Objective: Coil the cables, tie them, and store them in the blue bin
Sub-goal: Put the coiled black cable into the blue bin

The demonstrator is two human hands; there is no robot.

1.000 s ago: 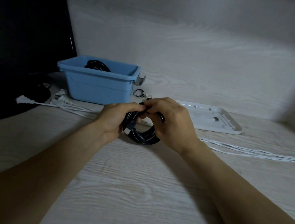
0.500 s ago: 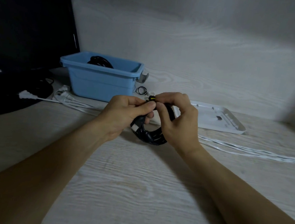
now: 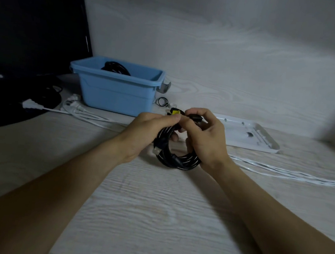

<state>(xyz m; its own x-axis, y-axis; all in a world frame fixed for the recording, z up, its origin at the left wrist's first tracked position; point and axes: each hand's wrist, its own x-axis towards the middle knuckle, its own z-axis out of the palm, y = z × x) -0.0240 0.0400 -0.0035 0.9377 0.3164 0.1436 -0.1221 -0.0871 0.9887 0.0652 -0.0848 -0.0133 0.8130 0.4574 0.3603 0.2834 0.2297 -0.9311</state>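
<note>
Both grips now pinch a yellow-tipped tie (image 3: 175,112) atop the black coiled cable (image 3: 175,157), left hand (image 3: 152,129) and right hand (image 3: 206,138) lifted nearer the blue bin (image 3: 115,94), so tying is under way.

**Two bare arms, nothing worn**

Two arms reach in from the near edge. Both are bare all the way up, with no sleeves. The left hand (image 3: 148,131) and the right hand (image 3: 207,142) have no gloves, rings or watch. The fingers (image 3: 198,112) have short, plain nails.
</note>
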